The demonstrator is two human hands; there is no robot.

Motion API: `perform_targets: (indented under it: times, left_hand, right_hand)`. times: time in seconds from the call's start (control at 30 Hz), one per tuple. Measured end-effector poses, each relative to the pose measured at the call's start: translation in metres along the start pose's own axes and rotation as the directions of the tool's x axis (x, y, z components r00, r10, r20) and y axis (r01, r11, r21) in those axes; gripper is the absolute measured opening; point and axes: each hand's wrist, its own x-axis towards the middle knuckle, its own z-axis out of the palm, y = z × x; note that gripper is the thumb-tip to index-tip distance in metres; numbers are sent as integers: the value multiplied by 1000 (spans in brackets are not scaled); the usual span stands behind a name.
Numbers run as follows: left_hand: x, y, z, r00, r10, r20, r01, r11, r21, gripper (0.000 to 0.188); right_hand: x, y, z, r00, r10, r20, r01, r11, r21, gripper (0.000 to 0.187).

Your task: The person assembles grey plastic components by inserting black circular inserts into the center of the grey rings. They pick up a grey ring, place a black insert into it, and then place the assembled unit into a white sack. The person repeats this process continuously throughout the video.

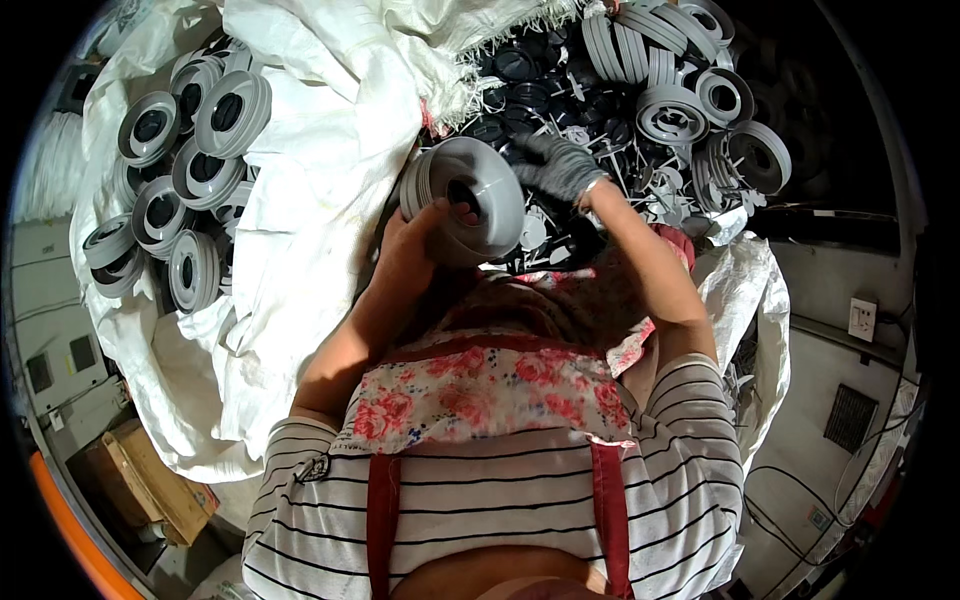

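Observation:
My bare left hand (418, 235) grips a grey, cup-shaped plastic part (500, 205) with a ribbed side and a round hole in its middle. The thumb and a fingertip show at that hole. Just right of this part is my right hand (563, 170), in a grey knitted glove, above a heap of black round plastic parts (515, 65). Motion smears its fingers, so whether they hold anything is unclear. White, thin-stemmed plastic pieces (670, 185) lie among the black parts beside the glove.
A white woven sack (310, 200) spreads out on the left, with several grey ringed parts (205, 170) with black centres on it. More grey rings (672, 115) are piled at the far right. A cardboard box (165, 475) stands lower left; cables (800, 490) hang lower right.

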Motion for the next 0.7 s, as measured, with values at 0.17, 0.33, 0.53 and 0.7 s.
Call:
perform_targets:
  times: [0.17, 0.33, 0.53, 0.7]
  left_hand:
    - [-1, -2, 15, 973, 228, -24, -211, 932, 296, 27]
    - [1, -3, 20, 986, 150, -66, -133, 968, 215, 24]
    - [18, -19, 30, 961, 243, 128, -273, 902, 335, 27]
    - [14, -11, 44, 998, 64, 9, -64, 992, 111, 29]
  right_hand:
    - [6, -11, -6, 979, 193, 70, -186, 978, -96, 67]
    - [-28, -37, -34, 954, 191, -231, -147, 970, 195, 64]
    - [-68, -70, -35, 952, -163, -260, 209, 965, 161, 90]
    - [-64, -78, -50, 975, -213, -68, 204, 972, -112, 85]
